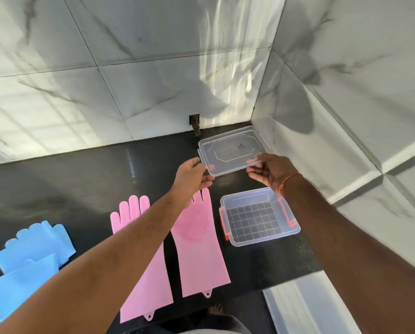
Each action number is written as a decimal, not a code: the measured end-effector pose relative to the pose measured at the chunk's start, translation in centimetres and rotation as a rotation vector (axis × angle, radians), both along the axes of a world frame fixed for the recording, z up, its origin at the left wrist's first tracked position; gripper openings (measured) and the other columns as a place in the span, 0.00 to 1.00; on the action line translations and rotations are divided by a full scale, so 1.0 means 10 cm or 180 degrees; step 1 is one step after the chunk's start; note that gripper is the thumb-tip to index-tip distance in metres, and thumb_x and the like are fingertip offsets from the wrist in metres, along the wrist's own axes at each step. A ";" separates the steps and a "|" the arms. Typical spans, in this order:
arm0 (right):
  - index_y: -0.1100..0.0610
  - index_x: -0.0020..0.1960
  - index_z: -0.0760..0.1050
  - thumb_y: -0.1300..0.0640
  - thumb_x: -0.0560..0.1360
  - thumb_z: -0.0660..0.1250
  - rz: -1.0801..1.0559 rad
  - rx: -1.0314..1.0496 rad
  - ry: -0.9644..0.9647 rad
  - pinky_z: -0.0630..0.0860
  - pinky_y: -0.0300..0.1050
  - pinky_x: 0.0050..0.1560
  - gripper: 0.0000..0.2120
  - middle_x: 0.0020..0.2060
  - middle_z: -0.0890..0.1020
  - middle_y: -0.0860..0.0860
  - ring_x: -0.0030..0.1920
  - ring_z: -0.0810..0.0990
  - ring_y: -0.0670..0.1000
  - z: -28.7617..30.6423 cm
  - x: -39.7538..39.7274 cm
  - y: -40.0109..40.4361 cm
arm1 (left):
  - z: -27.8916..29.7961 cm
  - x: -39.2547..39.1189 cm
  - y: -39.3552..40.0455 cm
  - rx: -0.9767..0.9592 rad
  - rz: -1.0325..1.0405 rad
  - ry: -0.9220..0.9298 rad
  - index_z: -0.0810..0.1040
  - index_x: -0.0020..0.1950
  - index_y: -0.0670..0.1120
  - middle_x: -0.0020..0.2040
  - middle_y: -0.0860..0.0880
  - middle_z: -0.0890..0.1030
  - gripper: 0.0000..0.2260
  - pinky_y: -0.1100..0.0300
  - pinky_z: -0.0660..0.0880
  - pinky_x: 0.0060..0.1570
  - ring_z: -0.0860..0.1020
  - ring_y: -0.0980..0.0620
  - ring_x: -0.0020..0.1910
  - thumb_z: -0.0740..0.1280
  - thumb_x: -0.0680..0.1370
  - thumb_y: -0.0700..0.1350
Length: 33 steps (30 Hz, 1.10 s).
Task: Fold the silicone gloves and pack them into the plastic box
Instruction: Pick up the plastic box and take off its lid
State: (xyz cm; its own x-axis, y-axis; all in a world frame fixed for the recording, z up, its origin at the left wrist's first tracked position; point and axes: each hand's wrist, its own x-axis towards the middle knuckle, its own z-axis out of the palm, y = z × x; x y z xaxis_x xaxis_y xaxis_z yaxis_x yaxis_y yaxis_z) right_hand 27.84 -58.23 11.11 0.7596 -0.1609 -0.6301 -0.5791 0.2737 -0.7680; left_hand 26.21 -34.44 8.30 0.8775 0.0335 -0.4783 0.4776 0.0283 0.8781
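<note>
Just left of the plastic box (259,216), flat on the worktop (69,179): two pink gloves (199,242), probably soft, floppy (best taken at the cuff). Farther left, blue gloves (30,259). Beyond the box, lid (230,150), pinched by left hand (192,177) and right hand (271,171) fingers.

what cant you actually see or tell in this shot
Head view only:
- Left pink glove: the left forearm covers its palm.
- Right pink glove: fingertips hidden under the left hand.
- Blue gloves: overlapping, lower one cut by the frame's left edge.
- Lid: whether it rests on the counter or is held above it.
</note>
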 end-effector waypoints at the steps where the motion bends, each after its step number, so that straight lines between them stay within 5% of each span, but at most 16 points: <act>1: 0.64 0.57 0.79 0.60 0.84 0.68 0.0011 -0.0077 0.0030 0.87 0.48 0.33 0.06 0.37 0.87 0.59 0.41 0.87 0.57 -0.08 0.09 -0.02 | -0.05 0.08 -0.02 0.0120 -0.0023 -0.0018 0.77 0.77 0.45 0.57 0.45 0.88 0.20 0.59 0.87 0.47 0.88 0.48 0.48 0.72 0.84 0.42; 7: 0.62 0.55 0.78 0.59 0.81 0.73 0.0389 -0.1194 0.0122 0.84 0.47 0.35 0.08 0.55 0.86 0.67 0.40 0.85 0.58 -0.51 0.50 -0.16 | -0.38 0.50 -0.18 0.0692 -0.0034 0.0016 0.82 0.70 0.45 0.54 0.49 0.87 0.14 0.60 0.87 0.49 0.88 0.46 0.53 0.72 0.84 0.40; 13: 0.61 0.65 0.77 0.52 0.83 0.72 0.1011 -0.2332 0.0258 0.87 0.54 0.55 0.16 0.56 0.85 0.59 0.48 0.88 0.60 -0.82 0.67 -0.23 | -0.73 0.69 -0.21 0.1307 -0.0202 -0.0003 0.86 0.66 0.46 0.55 0.48 0.89 0.13 0.58 0.87 0.51 0.88 0.52 0.46 0.75 0.81 0.39; 19: 0.60 0.63 0.75 0.52 0.83 0.71 0.1302 -0.2684 0.0401 0.86 0.58 0.59 0.14 0.55 0.83 0.59 0.52 0.86 0.62 -0.93 0.70 -0.23 | -0.92 0.70 -0.13 0.1481 -0.0337 -0.0048 0.88 0.61 0.48 0.49 0.52 0.90 0.11 0.50 0.86 0.59 0.88 0.51 0.48 0.78 0.79 0.42; 24: 0.59 0.59 0.77 0.48 0.83 0.68 0.1717 -0.3688 0.0201 0.79 0.50 0.54 0.14 0.58 0.85 0.61 0.52 0.83 0.60 -0.79 0.61 -0.20 | -0.87 0.64 -0.02 0.1511 -0.0524 -0.0131 0.79 0.76 0.46 0.70 0.49 0.85 0.24 0.47 0.82 0.68 0.85 0.48 0.65 0.77 0.81 0.45; 27: 0.59 0.68 0.77 0.47 0.83 0.69 0.1654 -0.3915 -0.0215 0.79 0.51 0.59 0.20 0.63 0.84 0.60 0.60 0.84 0.63 -0.58 0.43 -0.08 | -0.83 0.56 0.10 0.1728 -0.0543 -0.0249 0.75 0.80 0.45 0.72 0.48 0.82 0.27 0.50 0.78 0.72 0.82 0.47 0.70 0.76 0.82 0.45; 29: 0.56 0.69 0.77 0.47 0.83 0.68 0.1417 -0.3782 -0.0575 0.77 0.48 0.61 0.19 0.62 0.85 0.56 0.59 0.84 0.60 -0.39 0.19 0.05 | -0.81 0.46 0.18 0.1902 -0.0611 -0.0460 0.78 0.77 0.46 0.67 0.50 0.85 0.22 0.57 0.79 0.67 0.83 0.50 0.65 0.74 0.83 0.45; 33: 0.48 0.58 0.79 0.47 0.83 0.69 0.1006 -0.3498 -0.1321 0.75 0.34 0.54 0.07 0.47 0.83 0.43 0.42 0.81 0.42 -0.02 -0.54 0.42 | -0.77 0.19 0.29 0.2220 -0.0852 -0.0837 0.84 0.60 0.53 0.49 0.60 0.84 0.08 0.63 0.80 0.50 0.83 0.57 0.48 0.72 0.82 0.50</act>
